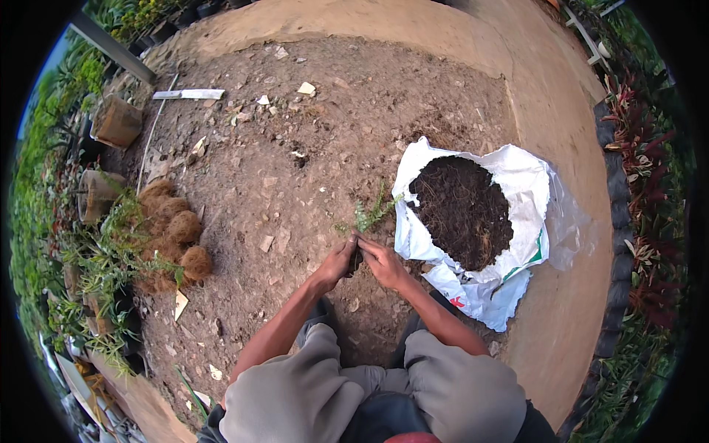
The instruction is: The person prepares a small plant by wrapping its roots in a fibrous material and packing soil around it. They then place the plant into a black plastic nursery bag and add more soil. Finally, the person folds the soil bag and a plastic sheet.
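Observation:
A small fern plant (372, 213) with green fronds stands up from between my hands, over the bare ground in front of my knees. My left hand (335, 262) closes around its dark root clump (355, 263) from the left. From the right, my right hand (382, 261) meets it, fingertips pressed at the base of the fronds. Most of the root clump is hidden by the fingers. Close on the right, a white woven sack (526, 191), its rim rolled down, holds dark, fibrous soil (462, 210).
Brown fibre balls (183, 227) lie on the left beside leafy potted plants (105, 277) and two dirty containers (116, 122). A white strip (188, 94) and pale shards (306, 88) lie on the soil. A concrete path (570, 166) curves along the right.

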`<state>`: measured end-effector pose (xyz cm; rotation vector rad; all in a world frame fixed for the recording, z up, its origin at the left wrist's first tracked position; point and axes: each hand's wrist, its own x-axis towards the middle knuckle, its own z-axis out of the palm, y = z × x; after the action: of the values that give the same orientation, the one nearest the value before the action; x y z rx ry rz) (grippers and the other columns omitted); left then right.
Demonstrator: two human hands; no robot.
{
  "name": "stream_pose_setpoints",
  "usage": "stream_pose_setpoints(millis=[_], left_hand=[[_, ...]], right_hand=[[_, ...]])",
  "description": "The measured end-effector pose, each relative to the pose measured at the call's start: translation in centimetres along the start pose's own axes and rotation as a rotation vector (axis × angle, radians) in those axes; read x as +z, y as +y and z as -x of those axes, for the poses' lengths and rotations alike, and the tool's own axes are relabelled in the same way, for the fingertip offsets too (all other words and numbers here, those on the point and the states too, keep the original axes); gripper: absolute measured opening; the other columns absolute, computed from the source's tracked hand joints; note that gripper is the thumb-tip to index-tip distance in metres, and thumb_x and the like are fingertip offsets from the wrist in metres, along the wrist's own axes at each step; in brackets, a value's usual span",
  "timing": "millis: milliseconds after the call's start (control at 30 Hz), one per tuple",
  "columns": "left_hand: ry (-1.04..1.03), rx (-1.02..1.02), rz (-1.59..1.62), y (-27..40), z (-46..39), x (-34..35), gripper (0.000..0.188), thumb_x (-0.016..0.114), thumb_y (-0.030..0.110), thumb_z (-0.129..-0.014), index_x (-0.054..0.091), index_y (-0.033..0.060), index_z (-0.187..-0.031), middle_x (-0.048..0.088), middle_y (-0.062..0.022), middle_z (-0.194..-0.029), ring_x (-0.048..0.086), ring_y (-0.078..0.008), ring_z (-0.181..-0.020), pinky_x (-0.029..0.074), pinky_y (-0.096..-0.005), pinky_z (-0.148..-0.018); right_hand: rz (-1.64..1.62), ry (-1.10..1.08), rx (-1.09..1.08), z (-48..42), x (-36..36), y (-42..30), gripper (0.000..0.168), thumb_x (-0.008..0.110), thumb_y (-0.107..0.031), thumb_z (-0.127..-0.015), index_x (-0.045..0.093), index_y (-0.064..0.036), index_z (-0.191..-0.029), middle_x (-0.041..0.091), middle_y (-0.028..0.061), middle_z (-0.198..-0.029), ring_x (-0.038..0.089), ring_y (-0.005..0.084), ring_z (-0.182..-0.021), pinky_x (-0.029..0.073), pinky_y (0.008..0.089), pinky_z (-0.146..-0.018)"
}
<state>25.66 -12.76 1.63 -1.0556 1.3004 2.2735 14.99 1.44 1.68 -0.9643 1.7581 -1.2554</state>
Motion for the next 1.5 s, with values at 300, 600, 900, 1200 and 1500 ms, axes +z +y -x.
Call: stream_pose_setpoints(millis=[300, 600, 900, 1200, 1500], left_hand=[[0.021, 0.166, 0.106, 1.0, -0.7, 0.5, 0.031, 0.039, 0.038, -0.109, 0.053, 0.0102, -0.107, 0.05, 0.0012, -0.078, 0.046, -0.0108, -0.066, 0.041, -0.0272, -0.06], [0.124, 0.554, -0.507, 2.7, -0.9, 0.6, 0.033, 0.042, 0.024, -0.104, 0.051, -0.0064, -0.112, 0.066, -0.0241, -0.098, 0.065, -0.0358, -0.083, 0.051, -0.0461, -0.076], [0.097, 0.533, -0.159, 0.6, 0.3, 1.7, 0.03, 0.041, 0.032, -0.106, 0.052, 0.0041, -0.107, 0.055, -0.0059, -0.078, 0.054, -0.0181, -0.07, 0.045, -0.0363, -0.064], [-0.166, 0.228, 0.259, 1.4, 0.5, 1.3, 0.028, 0.045, 0.037, -0.107, 0.056, 0.011, -0.107, 0.043, 0.0071, -0.079, 0.036, -0.0048, -0.065, 0.027, -0.0217, -0.056], [-0.104, 0.105, 0.158, 1.8, 0.2, 0.6, 0.032, 0.046, 0.029, -0.106, 0.058, 0.0084, -0.128, 0.047, 0.0079, -0.074, 0.035, -0.0044, -0.06, 0.028, -0.0228, -0.052]], right_hand=[[-0.593, 0.202, -0.031, -0.2, 0.2, -0.8, 0.046, 0.042, -0.002, -0.098, 0.042, 0.005, -0.144, 0.044, 0.0178, -0.151, 0.043, 0.0276, -0.139, 0.032, 0.039, -0.118], [-0.113, 0.172, 0.327, -2.7, 0.0, -3.4, 0.063, 0.066, -0.036, -0.096, 0.047, 0.007, -0.138, 0.057, 0.0202, -0.131, 0.058, 0.0232, -0.118, 0.049, 0.0341, -0.097], [-0.449, 0.186, 0.301, -4.0, -0.6, -2.4, 0.048, 0.065, -0.038, -0.097, 0.067, 0.005, -0.117, 0.066, 0.0046, -0.087, 0.059, 0.0091, -0.081, 0.048, 0.0261, -0.072], [-0.746, 0.028, 0.409, -3.1, -1.6, -2.9, 0.043, 0.065, -0.04, -0.097, 0.071, -0.001, -0.111, 0.054, -0.002, -0.073, 0.048, 0.0067, -0.068, 0.038, 0.0256, -0.061], [-0.578, 0.042, 0.297, -3.4, -1.7, -0.4, 0.048, 0.062, -0.043, -0.098, 0.071, 0.001, -0.114, 0.053, -0.0049, -0.076, 0.046, 0.0063, -0.073, 0.037, 0.0246, -0.066]])
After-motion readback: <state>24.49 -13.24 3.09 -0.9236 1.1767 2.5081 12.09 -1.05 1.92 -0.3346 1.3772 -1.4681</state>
